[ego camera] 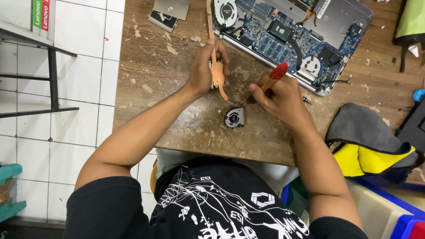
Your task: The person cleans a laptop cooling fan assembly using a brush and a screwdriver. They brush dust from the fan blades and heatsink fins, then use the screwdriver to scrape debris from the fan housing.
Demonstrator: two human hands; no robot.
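My left hand (206, 66) grips a copper heat pipe assembly (218, 73) and presses it onto the worn wooden table (150, 75). One end of the pipe leads down to a small round cooling fan (234, 117) lying on the table. My right hand (279, 97) holds a brush with a red-tipped wooden handle (276, 74), its working end down by the copper plate and hidden by my fingers. An opened laptop (301, 31) with its blue circuit board and two fans exposed lies at the far side of the table.
Small flat laptop parts (168, 13) lie at the table's far left. A grey and yellow cloth (367, 141) hangs over the right edge. A green object (409, 20) sits at the far right. A white tiled floor and a dark metal frame (51, 75) are to the left.
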